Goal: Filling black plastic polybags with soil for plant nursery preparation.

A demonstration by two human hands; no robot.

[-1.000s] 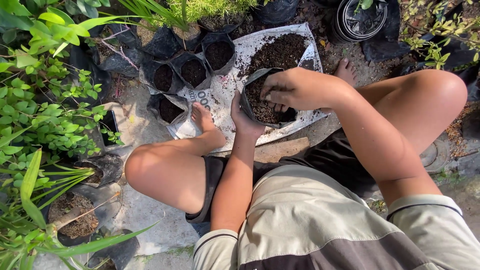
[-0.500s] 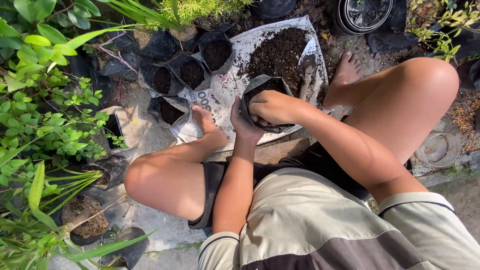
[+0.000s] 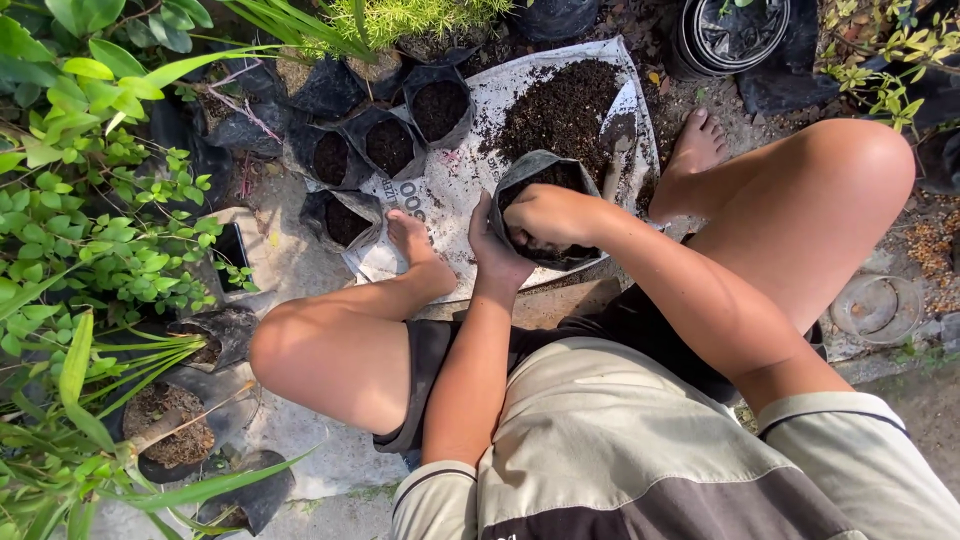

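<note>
R hand (image 3: 545, 215) now deeper in grow bag (image 3: 530, 172)

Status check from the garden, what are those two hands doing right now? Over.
Left hand steadying black grow bag by its side. Right hand pressed into soil inside it. Soil heap on white sheet just behind; nothing blocking.

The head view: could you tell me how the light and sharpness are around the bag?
Head view: hard sun on the knees and sack; the bag mouth lies shaded under the right hand; left hand sharp, no blur; edges bend slightly.
</note>
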